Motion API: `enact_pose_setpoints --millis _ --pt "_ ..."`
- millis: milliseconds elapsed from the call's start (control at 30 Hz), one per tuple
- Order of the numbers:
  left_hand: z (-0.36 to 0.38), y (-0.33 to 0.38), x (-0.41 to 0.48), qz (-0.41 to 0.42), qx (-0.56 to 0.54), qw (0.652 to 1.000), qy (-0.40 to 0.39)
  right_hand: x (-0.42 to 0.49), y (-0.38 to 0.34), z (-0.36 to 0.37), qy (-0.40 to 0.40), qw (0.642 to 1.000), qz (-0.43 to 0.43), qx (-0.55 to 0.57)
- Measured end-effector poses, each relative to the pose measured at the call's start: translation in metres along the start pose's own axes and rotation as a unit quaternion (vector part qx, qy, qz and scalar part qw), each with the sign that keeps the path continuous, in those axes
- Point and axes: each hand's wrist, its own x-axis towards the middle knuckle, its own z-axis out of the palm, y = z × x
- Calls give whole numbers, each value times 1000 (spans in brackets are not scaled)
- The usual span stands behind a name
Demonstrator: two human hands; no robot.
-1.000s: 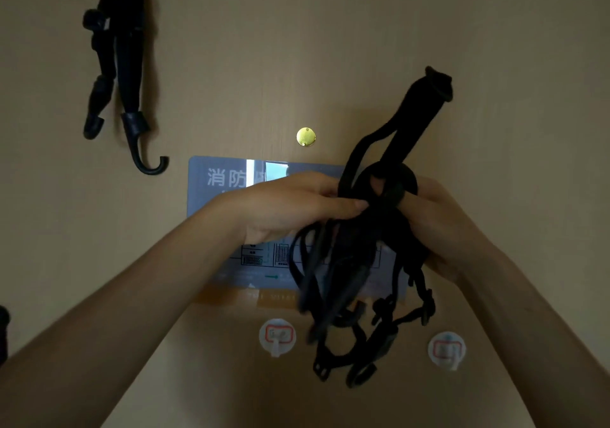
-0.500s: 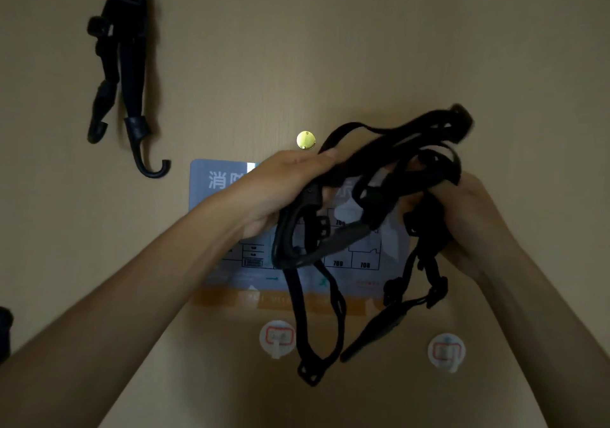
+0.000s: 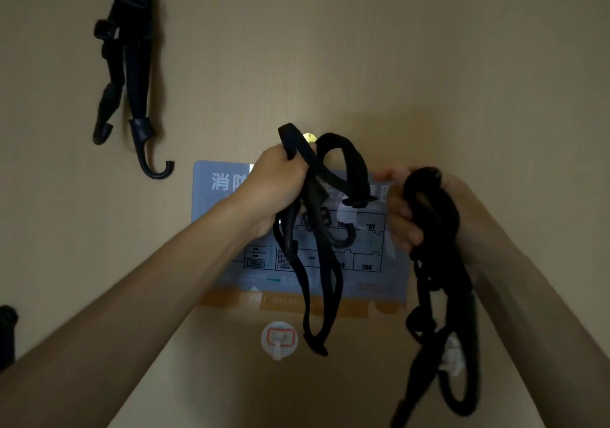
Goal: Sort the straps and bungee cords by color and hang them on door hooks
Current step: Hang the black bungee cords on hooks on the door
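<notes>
I see left hand fisted on black straps, right hand clenching a cord bundle half-hiding one white adhesive hook, evacuation sign behind.

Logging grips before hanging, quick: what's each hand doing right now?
Left hand: gripping a bunch of black straps.
Right hand: gripping a separate bundle of black cords.

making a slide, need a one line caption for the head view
Left hand and right hand each grip a tangle of black fabric straps before a beige door with white adhesive hooks
</notes>
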Motion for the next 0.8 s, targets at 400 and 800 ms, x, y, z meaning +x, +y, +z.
enact_pose_setpoints --millis 400,800 --pt "14 5 -4 -61 13 996 -60 9 10 39 50 914 -47 -400" --pt "-22 7 -6 -74 110 973 -187 2 -13 6 78 944 -79 -311"
